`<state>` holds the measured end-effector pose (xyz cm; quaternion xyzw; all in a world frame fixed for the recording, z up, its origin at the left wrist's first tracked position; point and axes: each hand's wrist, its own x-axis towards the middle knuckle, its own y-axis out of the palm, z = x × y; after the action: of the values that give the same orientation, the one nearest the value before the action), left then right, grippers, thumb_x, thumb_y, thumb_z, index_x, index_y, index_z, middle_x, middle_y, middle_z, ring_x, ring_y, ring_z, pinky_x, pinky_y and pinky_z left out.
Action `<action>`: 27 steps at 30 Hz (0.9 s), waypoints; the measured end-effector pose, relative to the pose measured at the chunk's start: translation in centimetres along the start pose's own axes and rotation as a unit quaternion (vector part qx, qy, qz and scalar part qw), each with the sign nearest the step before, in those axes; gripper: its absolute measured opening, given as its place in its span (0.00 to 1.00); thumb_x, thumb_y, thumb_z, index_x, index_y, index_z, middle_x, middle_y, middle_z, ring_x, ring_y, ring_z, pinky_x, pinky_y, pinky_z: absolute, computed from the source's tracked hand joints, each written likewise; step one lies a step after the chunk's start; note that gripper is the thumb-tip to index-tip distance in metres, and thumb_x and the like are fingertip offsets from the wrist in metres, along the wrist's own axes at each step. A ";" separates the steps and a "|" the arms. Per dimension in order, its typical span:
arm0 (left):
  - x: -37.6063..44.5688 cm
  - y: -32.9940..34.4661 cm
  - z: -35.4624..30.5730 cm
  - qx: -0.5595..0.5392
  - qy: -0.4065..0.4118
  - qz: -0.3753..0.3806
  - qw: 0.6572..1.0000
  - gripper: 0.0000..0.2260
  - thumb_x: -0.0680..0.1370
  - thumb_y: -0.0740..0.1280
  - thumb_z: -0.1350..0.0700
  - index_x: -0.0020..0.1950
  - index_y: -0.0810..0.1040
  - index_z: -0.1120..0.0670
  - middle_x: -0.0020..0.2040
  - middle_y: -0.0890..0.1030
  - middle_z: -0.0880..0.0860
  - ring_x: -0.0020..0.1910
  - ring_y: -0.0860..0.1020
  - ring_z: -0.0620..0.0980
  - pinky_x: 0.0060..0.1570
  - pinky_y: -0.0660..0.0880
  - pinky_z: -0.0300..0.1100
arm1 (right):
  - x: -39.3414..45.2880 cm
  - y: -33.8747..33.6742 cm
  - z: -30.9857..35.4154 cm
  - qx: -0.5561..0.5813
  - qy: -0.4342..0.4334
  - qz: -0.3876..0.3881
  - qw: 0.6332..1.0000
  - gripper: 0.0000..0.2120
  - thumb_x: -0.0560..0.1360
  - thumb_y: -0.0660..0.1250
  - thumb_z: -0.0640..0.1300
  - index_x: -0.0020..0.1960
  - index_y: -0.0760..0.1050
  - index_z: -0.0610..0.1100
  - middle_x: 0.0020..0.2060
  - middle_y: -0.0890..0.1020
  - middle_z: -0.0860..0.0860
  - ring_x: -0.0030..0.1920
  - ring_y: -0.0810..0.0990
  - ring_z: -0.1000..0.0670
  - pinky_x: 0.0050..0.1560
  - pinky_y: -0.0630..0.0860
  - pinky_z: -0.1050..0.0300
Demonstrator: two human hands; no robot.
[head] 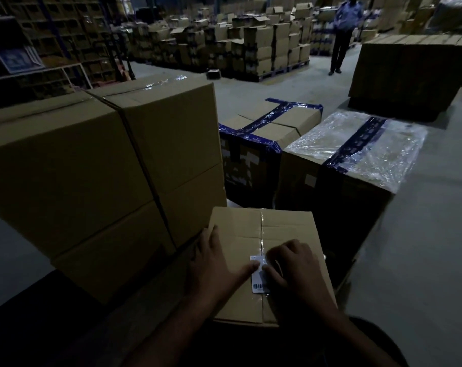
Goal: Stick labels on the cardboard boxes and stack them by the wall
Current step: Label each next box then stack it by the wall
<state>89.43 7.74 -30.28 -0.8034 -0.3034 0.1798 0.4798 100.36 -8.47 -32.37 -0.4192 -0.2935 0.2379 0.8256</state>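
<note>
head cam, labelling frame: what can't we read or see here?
- Label print: too small and dim in the head view; right hand covers its right part.
- Small box near edge: hidden by both forearms.
- Left hand grip on the box's left edge: fingers too dark to judge.

Tall boxes (92,165) walled the left; taped boxes (317,154) blocked ahead; bare floor (423,247) lay open rightward.
</note>
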 end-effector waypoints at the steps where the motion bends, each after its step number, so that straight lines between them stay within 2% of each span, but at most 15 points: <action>1: 0.0 0.2 0.0 -0.003 0.002 -0.001 1.000 0.57 0.60 0.59 0.19 0.80 0.42 0.45 0.81 0.49 0.50 0.77 0.56 0.53 0.72 0.62 0.54 | -0.3 0.1 0.1 -0.006 0.002 -0.007 1.000 0.15 0.69 0.59 0.62 0.48 0.75 0.56 0.44 0.66 0.60 0.46 0.62 0.57 0.44 0.61 0.57; 5: 0.3 0.1 0.2 -0.021 0.001 0.000 1.000 0.56 0.61 0.61 0.19 0.80 0.44 0.45 0.80 0.49 0.48 0.76 0.58 0.52 0.69 0.64 0.53 | 0.5 0.1 0.3 -0.027 0.003 -0.002 1.000 0.17 0.67 0.56 0.62 0.48 0.74 0.55 0.44 0.66 0.58 0.48 0.65 0.54 0.44 0.60 0.56; 8: 0.3 0.1 0.1 -0.020 0.002 -0.003 1.000 0.55 0.61 0.61 0.20 0.80 0.47 0.46 0.80 0.50 0.48 0.76 0.58 0.52 0.69 0.65 0.52 | 0.8 0.3 0.1 -0.009 0.006 0.003 1.000 0.16 0.68 0.56 0.62 0.46 0.73 0.54 0.43 0.66 0.58 0.46 0.64 0.55 0.44 0.60 0.56; 11: 0.3 0.1 0.1 -0.020 -0.001 0.005 1.000 0.54 0.62 0.63 0.21 0.80 0.48 0.46 0.80 0.49 0.48 0.76 0.57 0.52 0.68 0.64 0.52 | 0.7 0.4 -0.3 -0.008 0.012 0.003 1.000 0.11 0.70 0.65 0.57 0.49 0.75 0.54 0.44 0.67 0.57 0.48 0.65 0.54 0.46 0.62 0.57; 13: 0.3 0.1 0.2 -0.023 -0.001 0.003 1.000 0.54 0.63 0.63 0.21 0.80 0.49 0.46 0.79 0.49 0.47 0.76 0.57 0.52 0.68 0.64 0.52 | 1.0 0.1 -0.2 0.006 0.018 0.007 1.000 0.08 0.71 0.70 0.53 0.47 0.77 0.52 0.43 0.68 0.58 0.50 0.67 0.53 0.46 0.62 0.57; 16: 0.6 0.2 0.5 -0.041 -0.004 -0.002 0.999 0.54 0.61 0.63 0.21 0.79 0.51 0.46 0.79 0.51 0.47 0.76 0.58 0.51 0.68 0.66 0.52 | 1.2 -0.7 0.0 0.060 0.045 0.002 0.997 0.05 0.70 0.73 0.48 0.43 0.78 0.50 0.41 0.69 0.61 0.49 0.71 0.51 0.47 0.63 0.57; 18: 0.9 0.2 0.8 -0.060 -0.008 0.003 0.998 0.54 0.60 0.65 0.21 0.79 0.52 0.45 0.79 0.52 0.46 0.76 0.58 0.50 0.69 0.66 0.52 | 0.1 -1.1 -0.2 0.017 0.072 -0.030 0.997 0.07 0.68 0.74 0.48 0.44 0.79 0.51 0.44 0.73 0.57 0.51 0.72 0.49 0.47 0.62 0.56; 21: 1.2 0.2 1.4 -0.114 -0.014 0.019 0.993 0.52 0.62 0.70 0.26 0.79 0.54 0.44 0.79 0.55 0.46 0.76 0.60 0.50 0.71 0.66 0.53 | -3.3 -0.6 0.3 -0.096 0.092 -0.070 0.989 0.12 0.67 0.66 0.56 0.50 0.76 0.57 0.52 0.77 0.55 0.55 0.73 0.48 0.53 0.66 0.47; 24: 1.5 0.3 1.9 -0.162 -0.012 0.016 0.987 0.45 0.68 0.76 0.38 0.80 0.57 0.45 0.79 0.60 0.48 0.74 0.63 0.49 0.70 0.65 0.47 | -5.0 0.3 1.5 -0.112 0.082 -0.094 0.986 0.19 0.67 0.58 0.59 0.53 0.77 0.56 0.55 0.78 0.53 0.56 0.74 0.47 0.57 0.66 0.41; 27: 1.0 0.6 2.1 -0.198 -0.036 -0.004 0.980 0.41 0.72 0.75 0.46 0.80 0.58 0.47 0.78 0.62 0.49 0.74 0.64 0.50 0.70 0.64 0.44 | -3.9 -0.2 1.2 -0.096 0.077 -0.084 0.989 0.16 0.71 0.57 0.59 0.52 0.77 0.57 0.55 0.78 0.55 0.58 0.75 0.49 0.60 0.66 0.41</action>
<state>89.18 9.60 -31.85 -0.8742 -0.3530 0.1432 0.3012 96.74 -10.42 -32.74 -0.4871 -0.2848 0.1053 0.8189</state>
